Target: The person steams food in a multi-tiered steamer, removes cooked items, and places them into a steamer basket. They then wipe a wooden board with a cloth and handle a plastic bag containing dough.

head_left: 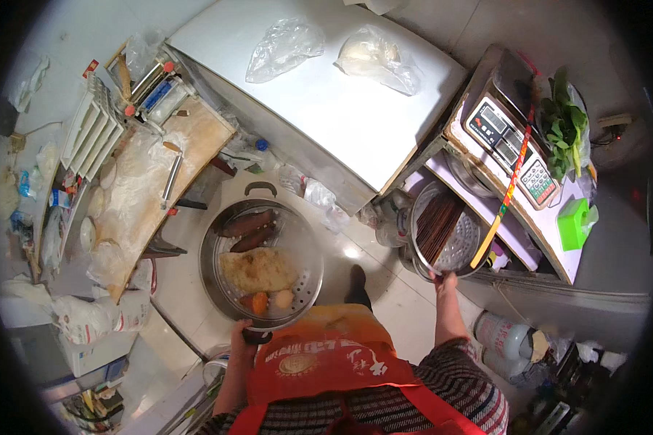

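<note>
At the near handle of a round steel steamer pot (209,274), my left hand (242,334) is closed around the black grip. On the pot's perforated plate lie two dark, elongated sweet potatoes (247,224), a browned slab of flatbread or dough (260,269), an orange piece of food (257,303) and an egg-like round item (283,298). My right hand (444,281) pinches the near rim of a perforated metal basket (464,244). A bundle of dark chopsticks (438,225) lies in this basket, which is beside the shelf at right.
A white-topped chest or table (326,109) bears two plastic bags. At left, a floured board (147,163) carries a rolling pin (172,182) and a pasta machine (160,98). A digital scale (509,147) and a green box (574,224) occupy the right counter. A gas cylinder (503,340) stands lower right.
</note>
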`<action>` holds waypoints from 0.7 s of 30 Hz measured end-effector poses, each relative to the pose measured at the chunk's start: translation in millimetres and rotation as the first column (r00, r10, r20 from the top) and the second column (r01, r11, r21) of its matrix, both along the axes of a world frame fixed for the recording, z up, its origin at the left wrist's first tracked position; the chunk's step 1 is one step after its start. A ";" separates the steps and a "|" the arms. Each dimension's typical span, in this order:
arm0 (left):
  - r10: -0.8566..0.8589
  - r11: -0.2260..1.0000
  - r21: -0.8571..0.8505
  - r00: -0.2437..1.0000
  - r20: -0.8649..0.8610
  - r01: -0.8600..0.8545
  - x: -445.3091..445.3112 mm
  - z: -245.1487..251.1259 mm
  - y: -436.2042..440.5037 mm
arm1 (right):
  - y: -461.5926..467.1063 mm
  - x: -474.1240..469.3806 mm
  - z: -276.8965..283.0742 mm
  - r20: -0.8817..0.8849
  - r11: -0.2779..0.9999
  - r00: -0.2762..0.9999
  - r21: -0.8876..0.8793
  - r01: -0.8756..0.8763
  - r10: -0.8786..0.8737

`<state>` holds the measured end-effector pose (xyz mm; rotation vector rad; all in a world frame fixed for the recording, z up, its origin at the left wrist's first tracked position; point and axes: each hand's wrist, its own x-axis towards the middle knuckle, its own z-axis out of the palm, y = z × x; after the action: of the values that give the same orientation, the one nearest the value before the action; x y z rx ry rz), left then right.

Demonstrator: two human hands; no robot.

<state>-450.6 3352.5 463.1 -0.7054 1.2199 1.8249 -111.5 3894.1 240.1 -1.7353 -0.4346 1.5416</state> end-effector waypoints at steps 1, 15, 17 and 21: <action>0.016 1.000 -0.014 1.000 0.010 -0.016 -9.5 -2.1 -4.2 | -28.0 8.8 9.6 -0.068 0.999 0.998 -0.032 0.009 -0.011; 0.090 0.985 0.158 0.984 -0.153 -0.066 -134.8 -45.6 -74.3 | -273.2 -76.3 223.5 -0.076 0.903 0.929 -0.215 -0.371 0.363; 0.139 0.978 0.173 0.981 -0.138 -0.114 -144.6 -49.1 -82.9 | -262.5 -115.9 247.3 0.007 0.884 0.907 -0.226 -0.408 0.421; 0.140 0.964 0.253 0.970 -0.201 -0.086 -163.1 -57.1 -93.1 | -229.0 -198.8 282.4 -0.193 0.851 0.839 -0.034 -0.525 0.509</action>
<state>-613.7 3259.4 406.0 -0.4550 1.0833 2.1482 -310.3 3665.2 522.6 -1.5978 -0.8071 2.1069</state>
